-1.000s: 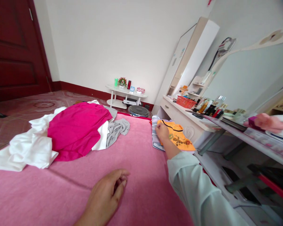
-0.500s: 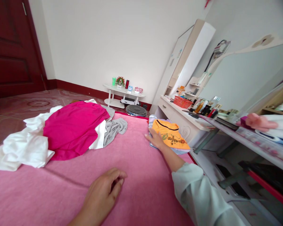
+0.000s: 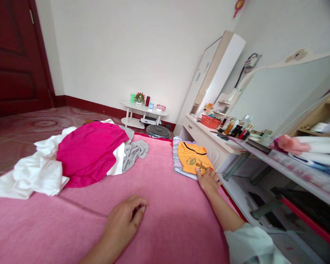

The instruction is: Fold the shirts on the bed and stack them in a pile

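My right hand [image 3: 208,180] lies on the lower edge of a folded orange T-shirt [image 3: 191,157], its fingers apart and extended. The shirt, with lettering and a leaf print, tops a pile of folded clothes [image 3: 176,161] near the right edge of the pink bedspread [image 3: 159,227]. My left hand [image 3: 126,218] rests low in the middle, loosely curled with thumb and forefinger close together, and I see nothing in it. Left of centre lies a loose heap: a magenta garment [image 3: 90,152], white clothes [image 3: 38,172] and a crumpled grey garment [image 3: 136,150].
A white dresser [image 3: 198,134] with a red basket [image 3: 210,121], bottles and a mirror [image 3: 280,99] stands along the right. Closer on that side is a shelf table [image 3: 280,161] with rolled cloths. Beyond the bed are a small white stand [image 3: 143,107] and a round dark-topped object [image 3: 158,131].
My right hand has moved from the left side of the folded pile to the orange T-shirt's lower right edge. The shirt sits slightly further left on the pile. My left hand stays put.
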Demonstrator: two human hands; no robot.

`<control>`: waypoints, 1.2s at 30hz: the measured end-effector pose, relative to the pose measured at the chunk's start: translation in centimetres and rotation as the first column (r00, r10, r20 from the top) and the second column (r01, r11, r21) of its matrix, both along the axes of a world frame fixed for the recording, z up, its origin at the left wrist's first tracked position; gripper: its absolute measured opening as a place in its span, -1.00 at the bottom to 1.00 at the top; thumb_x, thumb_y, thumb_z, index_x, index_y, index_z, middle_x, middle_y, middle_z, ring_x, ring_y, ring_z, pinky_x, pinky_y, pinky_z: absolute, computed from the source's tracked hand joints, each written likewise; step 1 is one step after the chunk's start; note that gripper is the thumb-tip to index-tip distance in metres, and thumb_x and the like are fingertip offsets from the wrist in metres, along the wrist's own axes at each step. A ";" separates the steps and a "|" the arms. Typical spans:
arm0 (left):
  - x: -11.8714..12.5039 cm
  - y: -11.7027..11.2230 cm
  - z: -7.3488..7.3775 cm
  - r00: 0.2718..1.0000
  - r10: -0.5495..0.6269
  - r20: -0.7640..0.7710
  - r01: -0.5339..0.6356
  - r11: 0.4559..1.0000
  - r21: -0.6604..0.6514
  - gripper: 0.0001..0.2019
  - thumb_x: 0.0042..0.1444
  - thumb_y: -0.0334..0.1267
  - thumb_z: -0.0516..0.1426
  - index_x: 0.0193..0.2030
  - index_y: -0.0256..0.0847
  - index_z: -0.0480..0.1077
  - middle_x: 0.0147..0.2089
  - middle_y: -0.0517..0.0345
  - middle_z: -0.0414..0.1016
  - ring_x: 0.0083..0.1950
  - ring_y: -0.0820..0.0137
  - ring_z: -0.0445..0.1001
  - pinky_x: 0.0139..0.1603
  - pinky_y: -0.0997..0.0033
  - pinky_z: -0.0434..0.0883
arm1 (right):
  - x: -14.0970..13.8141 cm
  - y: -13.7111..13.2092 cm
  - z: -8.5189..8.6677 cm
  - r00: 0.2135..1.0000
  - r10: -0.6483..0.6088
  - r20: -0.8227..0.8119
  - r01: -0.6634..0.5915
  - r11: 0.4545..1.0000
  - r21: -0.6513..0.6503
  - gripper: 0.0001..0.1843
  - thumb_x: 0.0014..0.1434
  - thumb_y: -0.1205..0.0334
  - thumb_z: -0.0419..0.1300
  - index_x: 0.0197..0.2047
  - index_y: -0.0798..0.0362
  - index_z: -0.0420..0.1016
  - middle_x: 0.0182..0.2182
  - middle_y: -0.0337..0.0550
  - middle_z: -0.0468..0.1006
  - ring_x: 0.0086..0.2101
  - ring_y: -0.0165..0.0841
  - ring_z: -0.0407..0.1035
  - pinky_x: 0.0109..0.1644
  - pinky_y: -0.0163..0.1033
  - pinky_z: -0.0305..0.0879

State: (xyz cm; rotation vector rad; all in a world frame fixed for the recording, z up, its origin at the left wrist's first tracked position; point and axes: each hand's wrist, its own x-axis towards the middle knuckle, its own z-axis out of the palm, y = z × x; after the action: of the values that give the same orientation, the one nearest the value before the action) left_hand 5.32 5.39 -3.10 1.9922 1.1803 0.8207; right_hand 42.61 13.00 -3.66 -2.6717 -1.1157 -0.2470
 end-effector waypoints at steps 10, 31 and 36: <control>-0.4 -0.2 0.1 0.997 -0.038 0.074 0.034 0.998 0.056 -0.77 0.13 -0.31 0.01 -0.24 -0.22 0.50 -0.26 0.08 0.55 -0.24 0.34 0.49 -0.16 0.42 0.37 | -10.6 -8.4 2.4 0.859 0.440 -0.262 -0.502 0.823 -0.264 -0.11 0.15 -0.25 -0.06 0.34 0.23 -0.02 0.33 0.25 -0.12 0.30 0.02 -0.24 0.26 0.16 -0.20; -8.2 6.3 2.9 0.955 0.287 0.069 -0.287 0.851 0.439 -0.63 0.00 -0.46 0.04 -0.03 -0.18 0.40 0.05 0.01 0.40 0.13 0.19 0.31 0.22 0.12 0.20 | -22.8 -15.6 1.0 0.415 0.876 -0.247 -0.881 0.454 0.130 -0.40 0.18 0.04 0.07 0.27 -0.04 0.19 0.31 -0.16 0.06 0.29 -0.19 -0.10 0.34 0.05 -0.23; -14.8 11.9 6.3 0.830 0.558 0.014 -0.474 0.691 0.546 -0.51 0.08 -0.31 0.06 0.19 -0.28 0.19 0.26 -0.17 0.11 0.29 0.04 0.06 0.29 0.00 0.01 | -22.9 -15.6 0.7 0.425 0.870 -0.248 -0.863 0.473 0.179 -0.41 0.16 0.08 0.10 0.27 -0.05 0.20 0.29 -0.16 0.10 0.28 -0.18 -0.07 0.34 0.06 -0.20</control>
State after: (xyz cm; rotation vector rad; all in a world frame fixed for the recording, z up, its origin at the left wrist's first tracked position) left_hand -9.43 17.27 3.18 2.1996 1.8172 1.4324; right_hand 19.67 -2.62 -2.99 -1.6287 -2.1419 0.3485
